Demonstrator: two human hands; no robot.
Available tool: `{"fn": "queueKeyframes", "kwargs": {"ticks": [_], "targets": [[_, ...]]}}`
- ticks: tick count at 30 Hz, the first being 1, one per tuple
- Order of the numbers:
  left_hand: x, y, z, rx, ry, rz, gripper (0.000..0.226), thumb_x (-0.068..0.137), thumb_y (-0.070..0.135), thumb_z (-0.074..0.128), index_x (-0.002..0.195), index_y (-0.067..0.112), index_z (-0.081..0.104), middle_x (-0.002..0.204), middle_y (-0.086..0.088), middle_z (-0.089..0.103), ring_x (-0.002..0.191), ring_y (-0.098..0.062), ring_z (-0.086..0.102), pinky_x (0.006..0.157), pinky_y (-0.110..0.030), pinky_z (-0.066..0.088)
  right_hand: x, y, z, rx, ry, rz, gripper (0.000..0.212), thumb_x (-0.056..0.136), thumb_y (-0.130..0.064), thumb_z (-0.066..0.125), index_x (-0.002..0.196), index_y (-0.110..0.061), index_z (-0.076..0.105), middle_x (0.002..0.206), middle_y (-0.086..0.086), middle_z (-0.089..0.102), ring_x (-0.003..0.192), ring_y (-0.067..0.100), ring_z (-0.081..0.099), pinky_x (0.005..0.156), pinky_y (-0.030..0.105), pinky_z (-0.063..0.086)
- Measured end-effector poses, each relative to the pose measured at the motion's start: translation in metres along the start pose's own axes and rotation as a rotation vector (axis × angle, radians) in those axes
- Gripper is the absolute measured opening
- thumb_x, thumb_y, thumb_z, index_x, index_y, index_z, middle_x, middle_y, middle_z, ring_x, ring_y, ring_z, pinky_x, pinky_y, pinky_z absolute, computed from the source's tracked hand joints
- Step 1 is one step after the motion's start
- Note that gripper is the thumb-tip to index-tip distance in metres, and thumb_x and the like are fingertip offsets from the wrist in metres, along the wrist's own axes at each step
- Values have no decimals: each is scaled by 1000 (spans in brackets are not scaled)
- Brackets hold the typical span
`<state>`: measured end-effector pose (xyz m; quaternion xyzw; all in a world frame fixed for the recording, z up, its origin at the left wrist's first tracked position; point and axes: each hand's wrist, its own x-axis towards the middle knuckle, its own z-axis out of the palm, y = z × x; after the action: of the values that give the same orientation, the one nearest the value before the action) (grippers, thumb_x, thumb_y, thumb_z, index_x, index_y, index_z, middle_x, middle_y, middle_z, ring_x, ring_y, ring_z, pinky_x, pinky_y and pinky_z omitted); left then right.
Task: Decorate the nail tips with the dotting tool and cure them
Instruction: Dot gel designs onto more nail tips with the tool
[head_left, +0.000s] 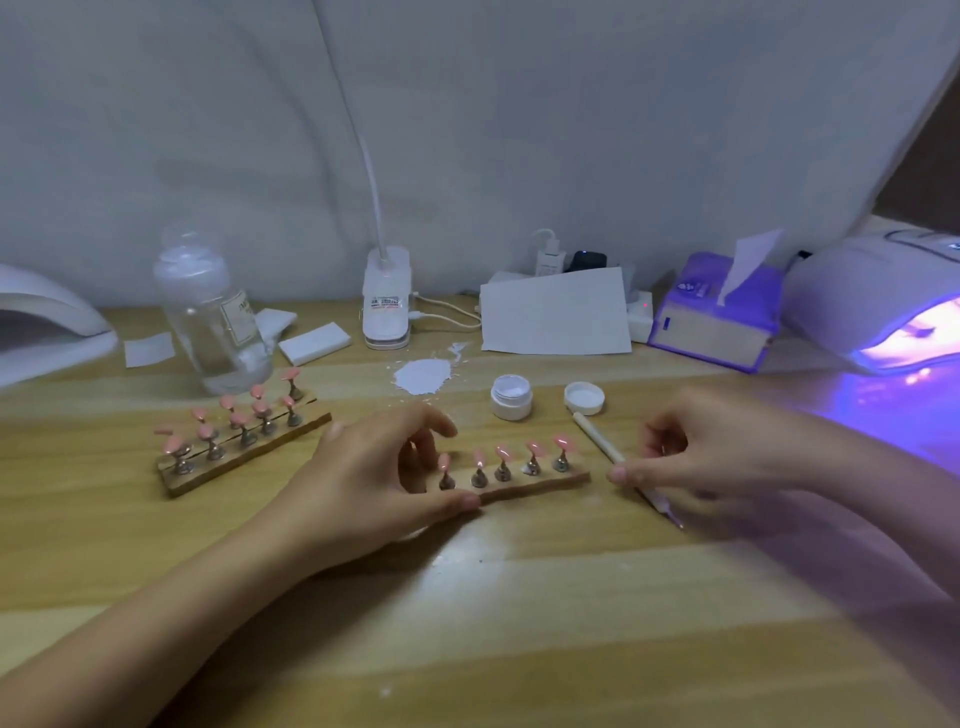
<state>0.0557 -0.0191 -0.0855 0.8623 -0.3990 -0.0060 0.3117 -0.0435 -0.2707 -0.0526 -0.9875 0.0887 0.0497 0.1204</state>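
A pale wooden tabletop with a plank grain (519, 649) fills the lower part of the view, lit white near its middle and washed violet along its right side (883, 415). Behind it hangs a creased, grey-white fabric backdrop (571, 130) that covers nearly the whole rear, with a dark brownish patch of wall (930, 171) showing past its slanted edge at the upper right. A thin white lamp stem (371, 171) rises in front of the cloth from a white clip base (386, 306) standing at the table's back edge.
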Motion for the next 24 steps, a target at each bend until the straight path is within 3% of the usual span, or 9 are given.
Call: {"fn": "queueKeyframes", "kwargs": {"ticks": [3, 7, 9, 12, 15, 17, 19, 24], "targets": [[1, 0, 0, -39, -23, -5, 44, 49, 71, 55, 78, 37, 62, 74, 17, 59, 78, 0, 53, 78, -28, 42, 5, -3, 7, 94, -73, -18, 43, 71, -57, 62, 60, -15, 58, 49, -7, 49, 45, 6, 38, 52, 27, 31], [1, 0, 0, -89, -16, -24, 44, 47, 69, 56, 74, 36, 65, 74, 18, 61, 78, 1, 53, 75, -25, 42, 3, -1, -3, 247, -97, -29, 34, 78, -45, 61, 60, -16, 62, 50, -7, 42, 46, 6, 35, 50, 24, 29], [3, 1, 1, -107, -7, -38, 44, 48, 67, 58, 75, 33, 66, 73, 18, 61, 78, 1, 54, 77, -26, 42, 0, 0, -11, 493, -54, -27, 30, 76, -40, 65, 58, -17, 64, 48, -7, 40, 44, 6, 34, 45, 19, 30], [8, 5, 5, -82, 3, -45, 34, 59, 55, 70, 79, 28, 69, 72, 18, 60, 77, 1, 53, 80, -29, 41, 1, -3, -17, 1048, 111, -30, 21, 69, -31, 65, 59, -13, 67, 44, -3, 42, 36, 7, 31, 38, 15, 31], [15, 7, 8, -49, 15, -36, 26, 63, 48, 73, 79, 29, 68, 73, 17, 60, 76, 3, 52, 78, -26, 37, 13, -5, -15, 1328, 300, -40, 22, 82, -11, 59, 61, -16, 60, 45, -4, 49, 34, 3, 38, 37, 11, 35], [20, 8, 9, -59, 6, -57, 26, 63, 48, 73, 79, 28, 67, 73, 16, 60, 74, 5, 51, 76, -24, 35, 21, -9, -12, 1364, 362, -65, 36, 84, -7, 57, 51, -21, 56, 46, -7, 49, 37, 3, 39, 38, 12, 35], [24, 8, 10, -54, 8, -63, 26, 63, 48, 73, 79, 28, 67, 73, 16, 59, 74, 7, 50, 79, -26, 36, 30, -16, -7, 1374, 403, -64, 35, 81, -15, 64, 48, -21, 54, 45, -9, 48, 38, 3, 38, 41, 13, 37], [24, 6, 16, -177, 62, -57, 24, 54, 59, 67, 69, 41, 61, 73, 21, 61, 79, 2, 55, 92, -43, 42, 56, -27, 6, 1307, 581, -45, 45, 75, -31, 72, 43, -20, 43, 39, -9, 39, 36, 2, 37, 42, 14, 38]]}}
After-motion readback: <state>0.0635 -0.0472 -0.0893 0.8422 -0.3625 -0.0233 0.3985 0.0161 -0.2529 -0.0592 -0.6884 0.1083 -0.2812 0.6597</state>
